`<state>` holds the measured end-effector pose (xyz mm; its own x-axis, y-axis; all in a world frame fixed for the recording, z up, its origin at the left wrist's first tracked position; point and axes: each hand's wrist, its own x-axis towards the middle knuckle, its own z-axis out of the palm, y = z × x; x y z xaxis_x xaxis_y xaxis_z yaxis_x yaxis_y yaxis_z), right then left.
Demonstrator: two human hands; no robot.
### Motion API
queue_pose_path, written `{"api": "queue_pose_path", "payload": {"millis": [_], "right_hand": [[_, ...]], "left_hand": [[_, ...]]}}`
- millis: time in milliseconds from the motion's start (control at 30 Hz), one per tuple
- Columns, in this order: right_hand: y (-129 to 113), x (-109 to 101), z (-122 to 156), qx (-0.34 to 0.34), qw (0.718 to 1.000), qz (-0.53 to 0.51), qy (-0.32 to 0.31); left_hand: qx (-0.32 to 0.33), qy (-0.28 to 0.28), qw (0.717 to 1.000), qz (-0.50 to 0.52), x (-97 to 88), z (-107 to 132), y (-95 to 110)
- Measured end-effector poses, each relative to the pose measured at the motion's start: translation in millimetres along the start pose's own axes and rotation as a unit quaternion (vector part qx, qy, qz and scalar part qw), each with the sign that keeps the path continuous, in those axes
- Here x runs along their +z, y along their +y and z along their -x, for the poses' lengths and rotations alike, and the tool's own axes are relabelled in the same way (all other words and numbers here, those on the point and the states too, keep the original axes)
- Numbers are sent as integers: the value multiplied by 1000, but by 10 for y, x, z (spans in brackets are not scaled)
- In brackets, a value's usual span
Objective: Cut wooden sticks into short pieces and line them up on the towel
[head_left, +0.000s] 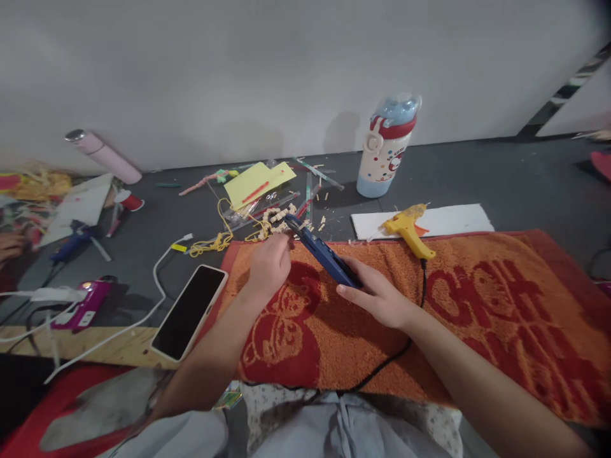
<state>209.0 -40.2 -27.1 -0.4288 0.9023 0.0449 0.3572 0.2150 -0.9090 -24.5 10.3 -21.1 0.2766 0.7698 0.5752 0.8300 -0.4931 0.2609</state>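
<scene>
My right hand (377,294) is wrapped round a blue glue gun (321,249), its nozzle pointing up-left. My left hand (270,264) is closed, fingers pinched at the gun's tip, next to a pile of small wooden sticks (275,219); what it pinches is too small to name. Both hands hover over an orange and red towel (477,299) spread on the floor in front of me.
A yellow glue gun (408,229) lies on a white board (458,219). A patterned water bottle (387,149) stands by the wall. A phone (188,312), white cable (160,267), yellow paper (258,181), pink cylinder (105,156) and scattered craft bits lie left.
</scene>
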Motion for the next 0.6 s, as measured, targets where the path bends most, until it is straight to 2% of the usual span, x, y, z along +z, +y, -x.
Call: {"api": "queue_pose_path", "payload": {"millis": [300, 600], "right_hand": [[0, -5, 3, 2, 1000, -4, 4], [-10, -23, -16, 10, 1000, -17, -11]], "left_hand": [[-18, 11, 1000, -8, 10, -4, 27], [6, 16, 1000, -11, -3, -10, 39]]}}
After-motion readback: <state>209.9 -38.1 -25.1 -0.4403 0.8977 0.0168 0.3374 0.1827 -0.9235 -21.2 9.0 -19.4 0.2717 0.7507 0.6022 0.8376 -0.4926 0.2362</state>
